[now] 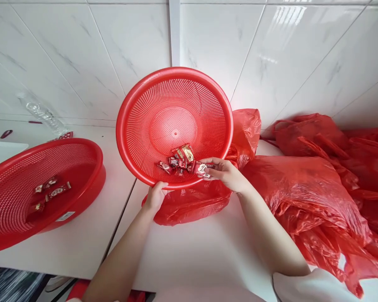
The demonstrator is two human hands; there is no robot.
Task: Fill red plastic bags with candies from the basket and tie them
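A round red mesh basket [175,100] is tilted toward me, its near rim above an open red plastic bag [192,205]. My left hand [157,195] grips the near rim, thumb over the edge. At the lower right, inside the rim, my right hand [222,171] has its fingers closed on a small red wrapped packet [201,168]. Several more small wrapped packets [179,159], red and gold, lie together at the basket's low side, just left of that hand.
Another red basket [91,147] with several packets stands at the left. Filled red plastic bags [305,184] crowd the right side. A clear plastic bottle [45,115] lies by the tiled wall [138,37]. The white table [189,256] has a dark seam.
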